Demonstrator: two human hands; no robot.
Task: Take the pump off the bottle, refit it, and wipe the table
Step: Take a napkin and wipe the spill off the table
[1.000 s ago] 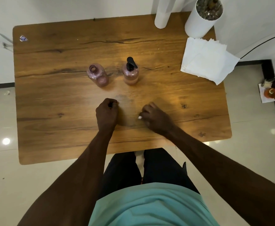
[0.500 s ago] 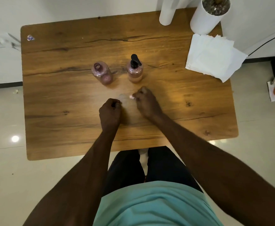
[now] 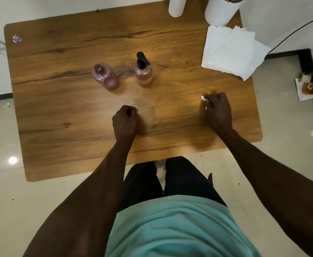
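Observation:
Two pink bottles stand mid-table: the right bottle (image 3: 143, 73) carries a black pump (image 3: 141, 59), the left bottle (image 3: 105, 76) has an open neck with no pump. My right hand (image 3: 218, 112) presses on the wooden table (image 3: 59, 112) to the right, fingers closed on a small wad of white tissue (image 3: 203, 98) that peeks out at the fingertips. My left hand (image 3: 125, 121) rests as a closed fist near the table's front middle, nothing visible in it. A faint damp smear (image 3: 144, 108) lies between the hands.
A stack of white tissues (image 3: 230, 51) lies at the back right corner, overhanging the edge. A white cylinder (image 3: 176, 6) and a white plant pot (image 3: 219, 11) stand at the back edge. A small sticker (image 3: 17, 38) marks the back left corner. Tiled floor surrounds the table.
My right hand with the tissue swept from beside the pump bottle out to the right side of the table. My left fist stayed in place.

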